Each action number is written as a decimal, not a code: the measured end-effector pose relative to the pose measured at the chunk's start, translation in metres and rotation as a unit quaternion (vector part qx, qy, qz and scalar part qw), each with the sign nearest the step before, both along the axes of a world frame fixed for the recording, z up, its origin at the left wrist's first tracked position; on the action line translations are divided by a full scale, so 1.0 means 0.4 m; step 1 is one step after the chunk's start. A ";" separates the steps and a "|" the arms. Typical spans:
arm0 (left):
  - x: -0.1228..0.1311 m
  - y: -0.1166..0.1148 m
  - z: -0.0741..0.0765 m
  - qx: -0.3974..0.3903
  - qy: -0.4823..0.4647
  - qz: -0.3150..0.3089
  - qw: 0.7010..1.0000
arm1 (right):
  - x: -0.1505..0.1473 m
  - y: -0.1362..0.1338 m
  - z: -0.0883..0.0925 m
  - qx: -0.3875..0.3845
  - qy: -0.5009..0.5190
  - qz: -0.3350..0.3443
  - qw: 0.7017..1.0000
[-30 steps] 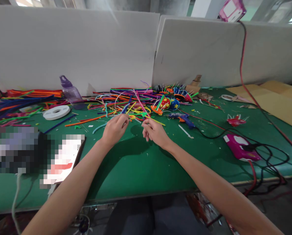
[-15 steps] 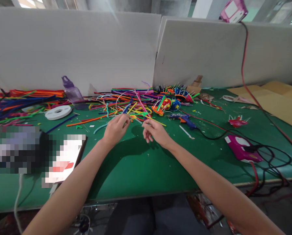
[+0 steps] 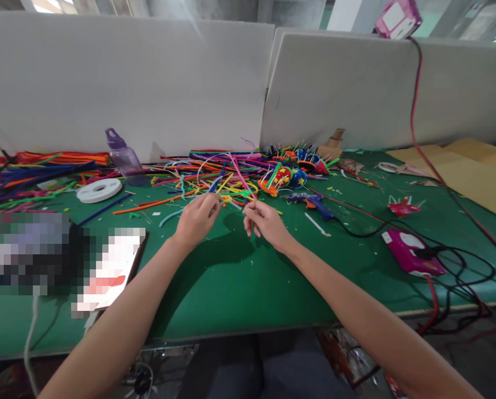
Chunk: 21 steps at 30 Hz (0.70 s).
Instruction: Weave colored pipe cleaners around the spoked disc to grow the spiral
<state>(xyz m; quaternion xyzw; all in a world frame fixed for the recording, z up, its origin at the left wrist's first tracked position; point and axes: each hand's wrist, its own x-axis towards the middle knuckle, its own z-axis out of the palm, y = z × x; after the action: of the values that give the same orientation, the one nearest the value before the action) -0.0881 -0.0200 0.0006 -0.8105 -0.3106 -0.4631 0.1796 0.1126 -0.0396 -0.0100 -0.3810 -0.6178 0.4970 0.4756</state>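
In the middle of the green table (image 3: 231, 288), my left hand (image 3: 197, 220) is raised with its fingers pinched together. My right hand (image 3: 265, 223) faces it a short gap away, thumb and forefinger pressed together and the other fingers curled. Whatever the fingertips hold is too small to make out against the colours behind. Just beyond both hands lies a loose pile of coloured pipe cleaners (image 3: 214, 166). Small red and blue star-patterned decorations (image 3: 281, 176) rest at its right end. A blue glue gun (image 3: 312, 203) lies to the right of my right hand.
On the left are a purple water bottle (image 3: 125, 158), a white ribbon spool (image 3: 99, 190) and a blurred-out phone (image 3: 112, 269). At right, a magenta power socket (image 3: 412, 252) trails tangled cables near brown cardboard (image 3: 472, 172). White panels (image 3: 127, 83) stand along the back.
My right hand's fingers have shifted slightly, and its lower fingers are curled a little differently. My left hand stays in nearly the same place.
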 end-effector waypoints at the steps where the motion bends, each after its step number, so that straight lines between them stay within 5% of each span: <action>1: 0.000 0.000 0.000 0.003 0.000 -0.001 1.000 | 0.000 0.000 -0.001 0.013 -0.009 -0.017 1.000; 6: 0.002 0.001 -0.002 -0.011 0.000 -0.005 1.000 | 0.007 -0.005 0.000 0.068 -0.062 -0.068 0.993; 21: 0.000 0.001 -0.003 -0.008 0.003 -0.004 1.000 | 0.008 -0.003 -0.025 0.141 -0.197 -0.080 0.967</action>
<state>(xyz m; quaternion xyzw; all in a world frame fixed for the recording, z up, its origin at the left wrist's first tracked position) -0.0880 -0.0195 -0.0007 -0.8145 -0.3105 -0.4588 0.1721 0.1159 -0.0408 -0.0200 -0.4485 -0.7304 0.2804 0.4321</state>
